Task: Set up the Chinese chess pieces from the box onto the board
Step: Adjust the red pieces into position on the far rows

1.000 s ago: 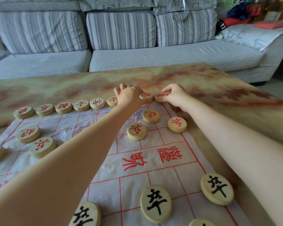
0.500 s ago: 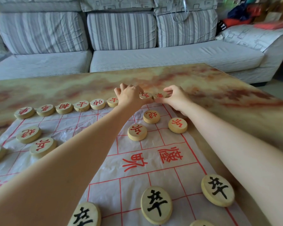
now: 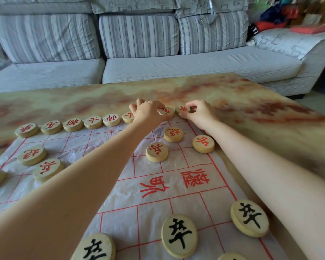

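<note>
The left hand (image 3: 148, 113) curls its grip over the inner disc (image 3: 166, 112) in the far row of the board (image 3: 191, 209), fingertips on its rim. Just beside it, the right hand (image 3: 199, 114) pinches the corner disc (image 3: 183, 109) between thumb and forefinger. Both discs look like light, stiff wood with smooth faces, best held by the rim and set down rather than dragged, since the thin, crinkled board would likely slide on the worktop (image 3: 251, 102).
</note>
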The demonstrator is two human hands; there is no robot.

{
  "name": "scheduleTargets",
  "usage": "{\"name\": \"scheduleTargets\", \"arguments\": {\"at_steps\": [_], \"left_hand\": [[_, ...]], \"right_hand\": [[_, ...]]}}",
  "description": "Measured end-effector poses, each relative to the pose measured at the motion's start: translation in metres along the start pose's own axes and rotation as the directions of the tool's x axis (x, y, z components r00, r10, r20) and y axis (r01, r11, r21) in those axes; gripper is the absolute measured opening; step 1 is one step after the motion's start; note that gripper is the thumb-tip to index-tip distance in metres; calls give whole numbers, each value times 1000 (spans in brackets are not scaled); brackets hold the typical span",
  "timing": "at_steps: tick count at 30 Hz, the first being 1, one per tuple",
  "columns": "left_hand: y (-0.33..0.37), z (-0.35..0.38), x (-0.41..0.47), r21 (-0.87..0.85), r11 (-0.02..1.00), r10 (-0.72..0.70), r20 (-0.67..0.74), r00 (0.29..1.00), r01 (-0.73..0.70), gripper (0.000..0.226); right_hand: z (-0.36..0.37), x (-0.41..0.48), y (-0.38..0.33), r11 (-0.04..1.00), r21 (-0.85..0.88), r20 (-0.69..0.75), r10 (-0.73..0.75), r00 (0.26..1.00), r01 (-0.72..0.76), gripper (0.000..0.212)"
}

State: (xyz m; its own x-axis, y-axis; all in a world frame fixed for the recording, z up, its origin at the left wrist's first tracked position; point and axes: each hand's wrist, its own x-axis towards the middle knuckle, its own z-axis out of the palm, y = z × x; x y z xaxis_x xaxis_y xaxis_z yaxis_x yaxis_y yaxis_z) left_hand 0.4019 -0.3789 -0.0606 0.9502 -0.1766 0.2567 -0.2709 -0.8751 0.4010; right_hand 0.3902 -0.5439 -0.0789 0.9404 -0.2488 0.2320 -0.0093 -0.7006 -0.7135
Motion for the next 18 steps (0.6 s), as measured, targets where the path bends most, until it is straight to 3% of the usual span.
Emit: {"name": "scheduleTargets", "arguments": {"at_steps": [18], "left_hand": [[-2, 1, 0, -28, 1000, -1, -18, 1000, 0, 52]], "right_hand": [[0, -4, -1, 1000, -18, -9, -16, 1000, 16, 56]]}}
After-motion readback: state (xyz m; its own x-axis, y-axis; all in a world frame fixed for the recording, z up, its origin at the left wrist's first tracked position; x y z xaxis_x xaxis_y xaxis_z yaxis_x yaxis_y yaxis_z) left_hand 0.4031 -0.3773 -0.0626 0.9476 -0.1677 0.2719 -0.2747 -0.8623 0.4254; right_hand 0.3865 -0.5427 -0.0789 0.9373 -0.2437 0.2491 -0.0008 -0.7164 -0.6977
